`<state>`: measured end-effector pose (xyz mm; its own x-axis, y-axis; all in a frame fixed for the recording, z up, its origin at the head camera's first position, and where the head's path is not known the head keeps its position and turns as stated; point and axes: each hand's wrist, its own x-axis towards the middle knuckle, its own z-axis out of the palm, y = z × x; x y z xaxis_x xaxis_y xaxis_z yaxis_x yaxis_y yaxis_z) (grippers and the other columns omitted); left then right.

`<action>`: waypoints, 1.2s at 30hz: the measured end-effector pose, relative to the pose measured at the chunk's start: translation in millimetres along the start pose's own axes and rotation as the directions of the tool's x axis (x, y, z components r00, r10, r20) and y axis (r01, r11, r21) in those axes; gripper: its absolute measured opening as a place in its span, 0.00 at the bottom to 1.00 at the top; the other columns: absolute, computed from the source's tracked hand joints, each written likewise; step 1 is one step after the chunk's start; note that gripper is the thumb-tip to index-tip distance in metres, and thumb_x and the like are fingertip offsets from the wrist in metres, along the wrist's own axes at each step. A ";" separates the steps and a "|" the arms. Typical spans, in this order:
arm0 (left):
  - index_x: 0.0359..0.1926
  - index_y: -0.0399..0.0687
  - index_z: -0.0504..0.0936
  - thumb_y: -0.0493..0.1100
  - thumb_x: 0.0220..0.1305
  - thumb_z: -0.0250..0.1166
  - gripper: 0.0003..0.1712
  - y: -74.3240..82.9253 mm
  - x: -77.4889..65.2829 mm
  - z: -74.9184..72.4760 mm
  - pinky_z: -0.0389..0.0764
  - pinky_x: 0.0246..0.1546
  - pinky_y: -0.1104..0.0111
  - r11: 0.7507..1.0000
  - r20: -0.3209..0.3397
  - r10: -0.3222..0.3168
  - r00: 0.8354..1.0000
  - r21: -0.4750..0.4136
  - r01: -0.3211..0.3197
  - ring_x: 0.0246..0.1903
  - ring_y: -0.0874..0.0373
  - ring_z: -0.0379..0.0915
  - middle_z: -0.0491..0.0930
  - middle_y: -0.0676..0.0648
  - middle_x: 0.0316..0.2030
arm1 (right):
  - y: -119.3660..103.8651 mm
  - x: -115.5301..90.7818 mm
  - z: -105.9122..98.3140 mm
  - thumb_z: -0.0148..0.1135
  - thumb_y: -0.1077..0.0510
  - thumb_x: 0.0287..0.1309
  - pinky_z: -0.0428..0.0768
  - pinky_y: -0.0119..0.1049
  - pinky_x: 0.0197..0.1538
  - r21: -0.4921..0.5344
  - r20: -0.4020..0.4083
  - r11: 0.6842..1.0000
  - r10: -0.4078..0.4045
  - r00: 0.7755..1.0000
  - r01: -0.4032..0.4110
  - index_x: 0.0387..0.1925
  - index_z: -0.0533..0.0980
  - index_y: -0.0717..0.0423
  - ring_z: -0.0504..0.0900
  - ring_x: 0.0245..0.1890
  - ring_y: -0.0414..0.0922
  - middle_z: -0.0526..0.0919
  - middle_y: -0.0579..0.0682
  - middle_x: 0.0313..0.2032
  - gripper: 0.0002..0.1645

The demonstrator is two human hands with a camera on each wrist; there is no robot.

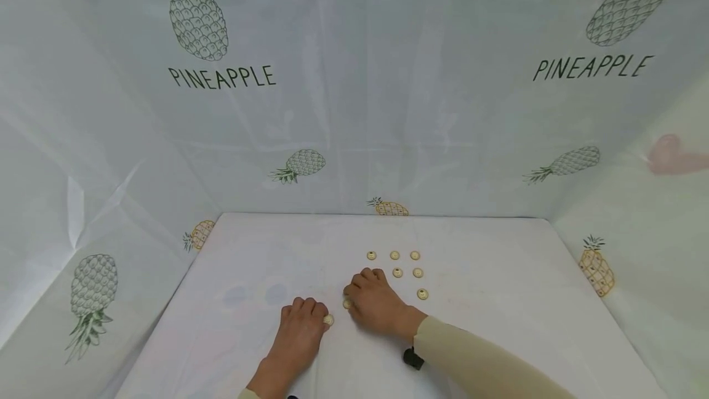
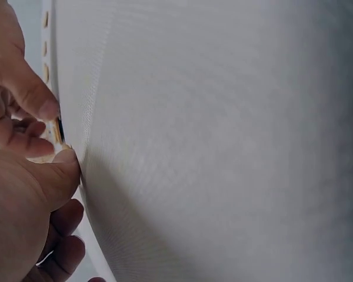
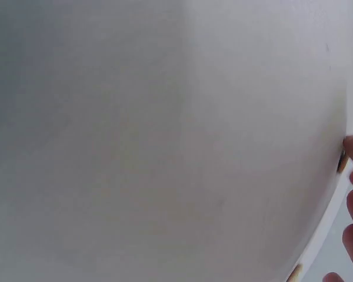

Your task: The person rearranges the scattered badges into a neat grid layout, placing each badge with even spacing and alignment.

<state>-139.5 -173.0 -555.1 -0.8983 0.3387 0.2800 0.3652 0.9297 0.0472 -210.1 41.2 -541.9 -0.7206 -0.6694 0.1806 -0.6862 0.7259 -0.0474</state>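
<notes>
Small round pale-yellow discs with a mark at their centre lie on the white table. My left hand (image 1: pixel 301 330) pinches one disc (image 1: pixel 329 319) at its thumb side, low over the tabletop. Just right of it, my right hand (image 1: pixel 376 303) holds another disc (image 1: pixel 347 304) at its thumb and fingertips, down at the table. In the left wrist view both hands come close together, and a disc edge (image 2: pixel 56 132) shows between the right fingers. A disc (image 3: pixel 342 162) peeks out beneath the right thumb in the right wrist view. Fingers partly hide both held discs.
Beyond and right of my right hand are several more discs: a back row (image 1: pixel 395 255), a pair with one disc (image 1: pixel 418 273) at its right, and a single disc (image 1: pixel 423 294) nearer. The white table (image 1: pixel 498 300) meets pineapple-printed sheeting (image 1: pixel 354 109) at its back and sides.
</notes>
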 end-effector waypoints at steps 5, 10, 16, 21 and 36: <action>0.42 0.49 0.81 0.51 0.62 0.77 0.16 -1.0 0.6 -0.1 0.75 0.43 0.54 1.000 0.021 -0.011 1.000 -0.009 0.011 0.40 0.54 0.68 0.77 0.51 0.37 | 2.6 -2.0 -4.9 0.63 0.42 0.72 0.69 0.48 0.61 0.033 0.001 0.999 0.018 1.000 -0.018 0.51 0.82 0.46 0.71 0.49 0.43 0.81 0.43 0.46 0.17; 0.41 0.49 0.81 0.50 0.60 0.78 0.17 -0.4 1.1 -1.1 0.74 0.41 0.55 1.000 0.000 -0.008 1.000 -0.013 0.008 0.40 0.54 0.69 0.77 0.52 0.37 | 2.9 -0.9 -0.9 0.63 0.40 0.72 0.69 0.49 0.61 0.019 -0.005 1.000 0.006 1.000 -0.006 0.49 0.82 0.46 0.70 0.49 0.43 0.81 0.42 0.45 0.17; 0.40 0.49 0.81 0.50 0.58 0.79 0.17 1.9 1.5 -4.9 0.74 0.40 0.55 1.000 -0.017 -0.010 1.000 -0.021 0.009 0.39 0.55 0.69 0.77 0.52 0.35 | 3.7 -1.8 4.2 0.62 0.41 0.73 0.69 0.50 0.62 0.031 -0.005 0.999 0.015 1.000 -0.015 0.46 0.82 0.45 0.71 0.49 0.43 0.80 0.42 0.43 0.15; 0.42 0.48 0.82 0.50 0.60 0.78 0.17 1.7 2.2 -4.2 0.75 0.41 0.55 0.999 0.011 -0.025 1.000 -0.030 0.026 0.40 0.54 0.70 0.78 0.51 0.36 | 4.5 -1.3 5.9 0.62 0.43 0.74 0.69 0.49 0.61 0.061 -0.018 0.998 0.035 0.999 -0.034 0.44 0.83 0.44 0.71 0.47 0.42 0.80 0.40 0.42 0.12; 0.41 0.50 0.81 0.50 0.61 0.77 0.16 1.2 0.9 -3.6 0.76 0.41 0.55 0.999 0.037 -0.027 0.999 -0.037 0.028 0.41 0.54 0.71 0.77 0.52 0.37 | 3.8 -2.0 2.9 0.69 0.40 0.69 0.68 0.48 0.61 0.049 0.000 0.998 0.027 1.000 -0.027 0.43 0.86 0.42 0.71 0.47 0.40 0.82 0.39 0.43 0.13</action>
<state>-139.0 -172.2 -551.4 -0.9160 0.3189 0.2433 0.3488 0.9328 0.0908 -211.5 44.8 -545.3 -0.7392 -0.6491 0.1795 -0.6702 0.7354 -0.1004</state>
